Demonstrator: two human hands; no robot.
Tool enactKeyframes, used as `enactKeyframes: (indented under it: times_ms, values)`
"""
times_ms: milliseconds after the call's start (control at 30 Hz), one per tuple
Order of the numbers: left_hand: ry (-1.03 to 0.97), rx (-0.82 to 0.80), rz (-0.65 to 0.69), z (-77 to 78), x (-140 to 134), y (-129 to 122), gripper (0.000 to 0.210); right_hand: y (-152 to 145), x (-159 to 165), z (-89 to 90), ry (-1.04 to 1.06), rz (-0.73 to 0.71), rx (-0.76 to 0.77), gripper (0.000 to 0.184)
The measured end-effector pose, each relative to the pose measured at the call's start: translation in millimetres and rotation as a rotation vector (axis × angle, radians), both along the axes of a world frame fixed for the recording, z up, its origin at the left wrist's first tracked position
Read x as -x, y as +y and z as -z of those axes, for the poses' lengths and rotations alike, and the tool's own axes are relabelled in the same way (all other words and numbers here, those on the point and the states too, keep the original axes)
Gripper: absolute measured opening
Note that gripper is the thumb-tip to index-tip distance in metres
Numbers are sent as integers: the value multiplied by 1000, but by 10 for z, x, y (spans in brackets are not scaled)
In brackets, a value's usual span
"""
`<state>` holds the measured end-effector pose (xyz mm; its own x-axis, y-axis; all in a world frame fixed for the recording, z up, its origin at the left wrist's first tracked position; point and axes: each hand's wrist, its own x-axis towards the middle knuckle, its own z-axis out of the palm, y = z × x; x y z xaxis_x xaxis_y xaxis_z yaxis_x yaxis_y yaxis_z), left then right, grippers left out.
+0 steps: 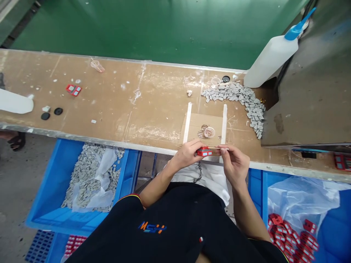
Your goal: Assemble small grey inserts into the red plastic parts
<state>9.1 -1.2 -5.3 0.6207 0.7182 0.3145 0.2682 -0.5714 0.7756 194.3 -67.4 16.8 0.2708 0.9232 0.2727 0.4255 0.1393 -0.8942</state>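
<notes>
My left hand [190,152] is closed around a small red toy vehicle body [204,151] with pale window panels, at the table's front edge. Between the thumb and fingers of my right hand [234,160] is a thin pale stick [217,148], its far end at the top of the red body. I cannot tell whether the tip touches it. Just beyond my hands, a small clear cup [209,132] stands on a cardboard sheet [205,118] between two white strips, with brownish smears beside it. A heap of small grey rectangular pieces [253,107] lies farther right.
A white bottle with a blue nozzle [270,60] leans by a metal box [312,91] at right. Blue bins hold grey pieces [87,179] at left and red bodies [293,237] at right. Another red piece [74,90] and a white bottle [15,101] lie on the table's left.
</notes>
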Motion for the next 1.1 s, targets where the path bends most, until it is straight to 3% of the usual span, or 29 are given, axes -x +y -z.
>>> enactKeyframes:
  times_ms: [167,400,633,800,933,1000,1100]
  values:
    - [-14,-12,3,5,0,0,12,-5,55,21,-56,-38,5,15]
    - [-15,-8,-2,1,5,-5,11,30,86,-101,-220,-71,-107,16]
    - [-14,10,-10,-18,-2,-3,12,57,87,-84,-276,-62,-185,14]
    - [1,25,-9,-38,5,9,16,48,86,-111,-172,-111,-129,13]
    - [-17,49,-21,-42,25,20,24,106,4,-133,-10,19,-3,17]
    - [-40,73,-23,-44,39,26,28,217,-43,-135,11,82,-15,22]
    - [-70,131,-14,-57,64,31,30,438,-59,-94,-62,50,-86,24]
